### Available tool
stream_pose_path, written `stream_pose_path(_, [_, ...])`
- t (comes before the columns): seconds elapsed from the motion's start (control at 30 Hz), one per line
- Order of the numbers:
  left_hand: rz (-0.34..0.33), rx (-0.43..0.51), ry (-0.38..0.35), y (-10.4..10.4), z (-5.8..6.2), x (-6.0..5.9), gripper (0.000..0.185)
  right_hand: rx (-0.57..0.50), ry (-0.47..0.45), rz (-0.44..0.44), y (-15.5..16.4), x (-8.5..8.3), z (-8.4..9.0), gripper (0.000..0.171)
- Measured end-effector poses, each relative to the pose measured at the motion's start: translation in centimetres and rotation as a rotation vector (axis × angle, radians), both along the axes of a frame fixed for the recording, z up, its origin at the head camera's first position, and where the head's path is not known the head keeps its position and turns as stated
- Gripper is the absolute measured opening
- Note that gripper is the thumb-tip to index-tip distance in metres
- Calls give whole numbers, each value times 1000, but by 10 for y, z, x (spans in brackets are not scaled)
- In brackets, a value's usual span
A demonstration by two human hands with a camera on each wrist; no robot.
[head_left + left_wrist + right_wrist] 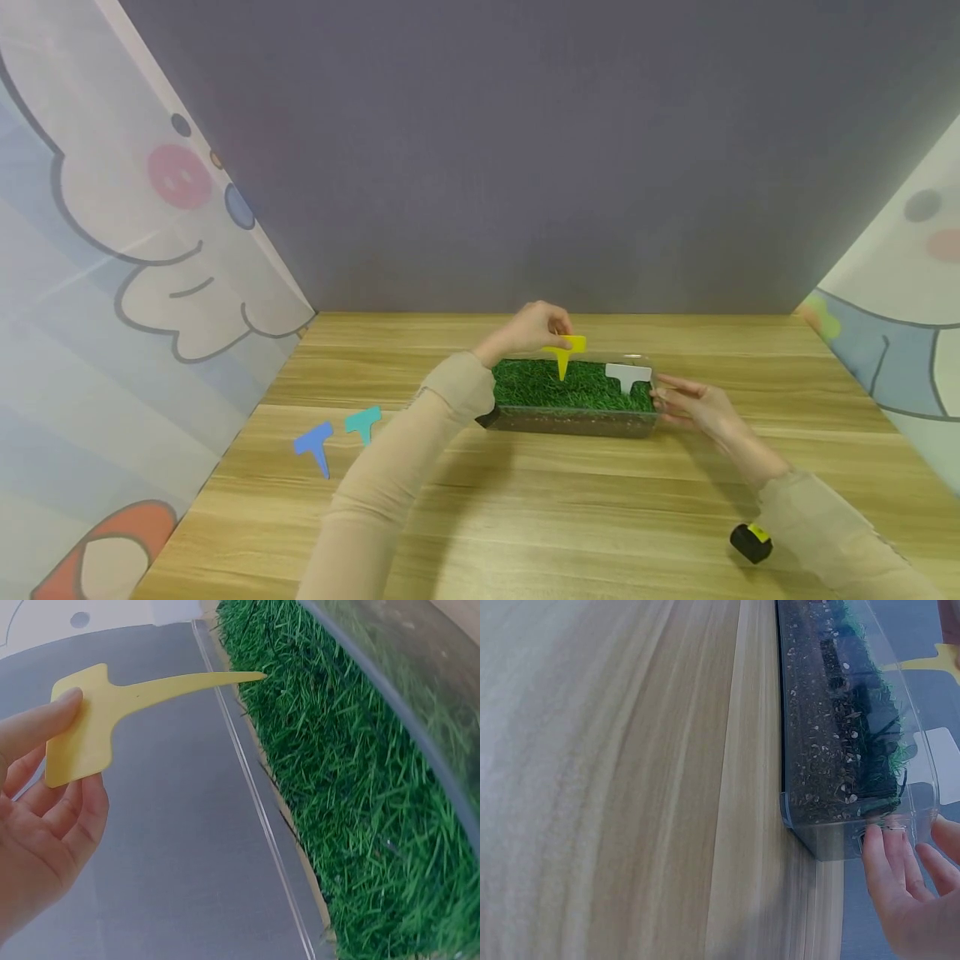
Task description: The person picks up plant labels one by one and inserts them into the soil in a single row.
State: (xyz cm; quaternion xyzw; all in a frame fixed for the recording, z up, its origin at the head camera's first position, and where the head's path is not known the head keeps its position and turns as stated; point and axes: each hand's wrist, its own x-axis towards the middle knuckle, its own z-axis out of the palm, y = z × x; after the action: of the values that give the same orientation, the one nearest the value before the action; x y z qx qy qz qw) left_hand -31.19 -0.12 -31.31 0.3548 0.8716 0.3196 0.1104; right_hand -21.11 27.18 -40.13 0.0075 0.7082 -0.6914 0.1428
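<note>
A yellow T-shaped plant label (82,742) is pinched by its wide head between the thumb and fingers of my left hand (534,327). Its pointed stem reaches down to the green grass (525,383); whether the tip touches the blades I cannot tell. The grass grows over dark soil (821,727) in a long clear plastic planter (577,423). At the planter's right end a white T-shaped label (628,373) stands upright in the grass. My right hand (703,408) rests its fairly straight fingertips (875,844) against the clear end wall beside that label.
On the wooden table (570,517) to the left lie a blue label (315,442) and a teal label (364,422). A small black object with a yellow patch (751,543) sits near the right sleeve. A grey panel (510,167) rises behind the table.
</note>
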Motion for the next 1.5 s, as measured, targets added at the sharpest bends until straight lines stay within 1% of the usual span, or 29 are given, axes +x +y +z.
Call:
stream_pose_path(0.2, [2, 2, -24, 9, -3, 3, 7, 10, -17, -12, -3, 3, 6, 51])
stream_pose_path(0.33, [2, -19, -22, 15, -5, 3, 8, 35, -22, -18, -3, 3, 8, 58])
stream_pose_path(0.37, [1, -24, -20, 16, -6, 3, 9, 35, -19, -14, -3, 3, 7, 57])
stream_pose_path(0.4, [0, -28, -22, 18, -7, 3, 9, 37, -28, -14, -1, 1, 4, 54])
stream_pose_path(0.43, [-3, -30, -21, 19, -7, 3, 9, 40, -29, -12, -1, 1, 3, 54])
stream_pose_path(0.47, [-5, -32, -22, 20, -8, 3, 9, 33, -36, -14, 3, -3, -3, 58])
stream_pose_path(0.5, [-8, -33, -22, 21, -9, 3, 9, 20, -39, -16, 6, -5, -9, 58])
stream_pose_path(0.6, [-23, -33, -21, 23, -10, 3, 9, 3, -48, -15, 11, -10, -18, 54])
stream_pose_path(0.63, [-30, -34, -17, 24, -11, 3, 9, -1, -37, -13, 10, -9, -16, 59])
stream_pose_path(0.67, [-36, -37, -14, 24, -11, 3, 9, -5, -38, -16, 10, -8, -16, 57])
stream_pose_path(0.7, [-43, -38, -8, 25, -11, 4, 9, 1, -33, -15, 7, -5, -10, 52])
stream_pose_path(0.77, [-55, -41, -4, 25, -11, 4, 9, 13, -26, -16, 1, 1, 1, 53])
stream_pose_path(0.87, [-63, -50, 6, 26, -12, 4, 9, 25, -33, -26, -3, 4, 8, 56])
stream_pose_path(0.97, [-61, -57, 1, 26, -14, 3, 9, 26, -30, -29, -4, 4, 8, 58])
stream_pose_path(1.1, [-55, -58, -23, 26, -17, 3, 8, 6, -15, -18, -2, 3, 5, 50])
stream_pose_path(1.2, [-56, -55, -28, 26, -20, 3, 8, 4, -6, -9, -2, 2, 4, 46])
stream_pose_path(1.3, [-66, -58, -22, 26, -21, 3, 8, 6, -4, -13, -2, 2, 4, 51])
stream_pose_path(1.33, [-68, -61, -17, 26, -22, 3, 8, 21, -6, -16, -3, 3, 5, 55])
stream_pose_path(1.5, [-67, -88, -7, 25, -23, 5, 7, 34, -16, -19, -4, 4, 7, 59])
